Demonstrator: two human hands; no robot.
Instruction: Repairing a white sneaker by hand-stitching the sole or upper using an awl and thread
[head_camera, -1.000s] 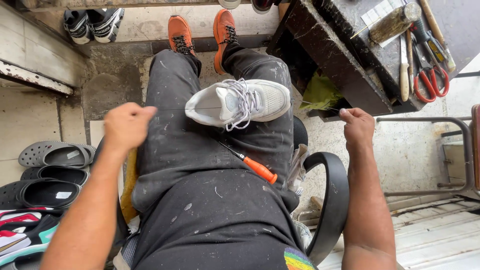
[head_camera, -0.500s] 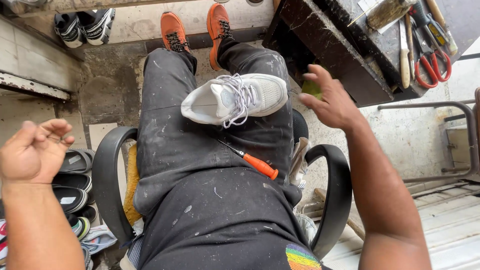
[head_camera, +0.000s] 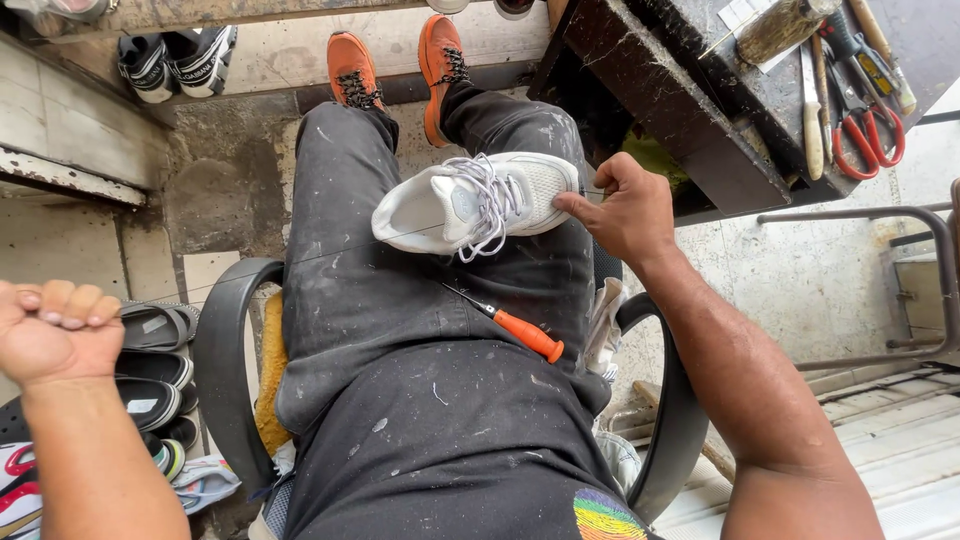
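Thread (head_camera: 330, 250) taut; left fist (head_camera: 55, 330) clenched on it; right fingers (head_camera: 580, 205) pinching mesh sneaker (head_camera: 470, 200).

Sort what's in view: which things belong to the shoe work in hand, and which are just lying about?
In hand:
- white sneaker on the lap
- thin thread pulled taut by the left hand, fist closed
- right hand at the sneaker's edge
- orange-handled awl on the thigh

Lying about:
- red-handled scissors on the bench
- sandals on the floor
- black sneakers by the wall

Bright, even daylight; sharp focus, wide-angle edge distortion.
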